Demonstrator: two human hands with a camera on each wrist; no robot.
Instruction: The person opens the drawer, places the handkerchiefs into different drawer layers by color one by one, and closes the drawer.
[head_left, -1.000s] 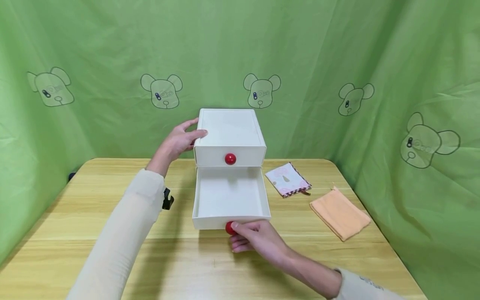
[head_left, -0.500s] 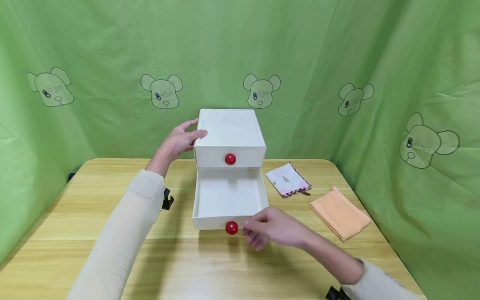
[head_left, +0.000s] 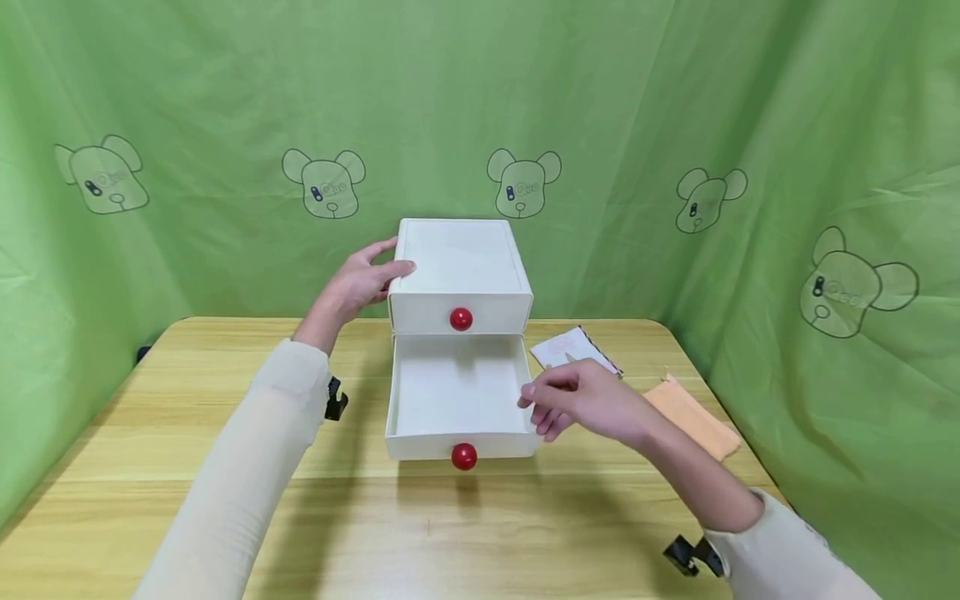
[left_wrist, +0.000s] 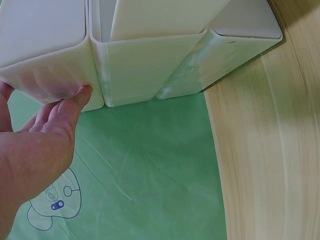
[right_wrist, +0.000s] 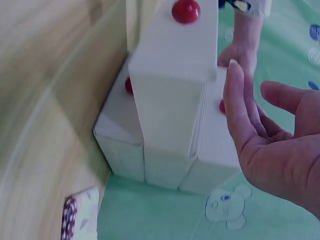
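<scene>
A white drawer cabinet (head_left: pixel 461 254) stands at the back of the table, with red ball knobs. Its middle drawer (head_left: pixel 457 387) is pulled out, bare inside; the wrist views show a shut tier on either side of it. My left hand (head_left: pixel 358 282) rests on the cabinet's upper left edge, thumb on the top and fingers against the side. Right of the drawer's front corner, my right hand (head_left: pixel 588 402) hovers with loosely bent fingers and holds nothing. In the right wrist view, thumb and fingers (right_wrist: pixel 235 95) stand apart.
A folded white patterned cloth (head_left: pixel 573 346) with a checked border lies right of the cabinet, partly behind my right hand. Farther right lies a folded orange cloth (head_left: pixel 693 417), partly covered by my right forearm. Green curtain (head_left: pixel 450 100) surrounds the wooden table (head_left: pixel 187 450).
My right hand has let go of the red knob on the pulled-out drawer and moved right and up, toward the cloths. The drawer and my left hand have stayed in place.
</scene>
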